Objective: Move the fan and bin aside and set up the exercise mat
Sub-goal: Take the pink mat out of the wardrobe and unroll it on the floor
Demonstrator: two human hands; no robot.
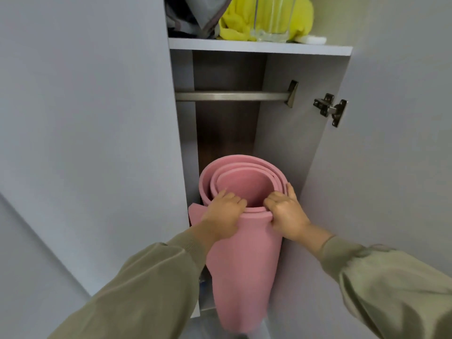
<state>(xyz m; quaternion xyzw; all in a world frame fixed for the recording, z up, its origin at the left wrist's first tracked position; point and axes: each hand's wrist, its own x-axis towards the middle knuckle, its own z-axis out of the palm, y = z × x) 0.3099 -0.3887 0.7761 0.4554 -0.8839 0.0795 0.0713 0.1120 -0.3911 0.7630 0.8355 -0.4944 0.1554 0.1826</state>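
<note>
Gripping the mat (242,255) by its top rim at the front edge of the closet (291,133), your left hand (223,212) and right hand (286,212) curl fingers over soft, light-looking foam.

Soft even light, wide-angle edge bending

We find no text, label, brand or number to read anywhere here. The rolled pink mat (244,253) faces us plain, and the grey wardrobe panels (97,118) bear no print.
</note>
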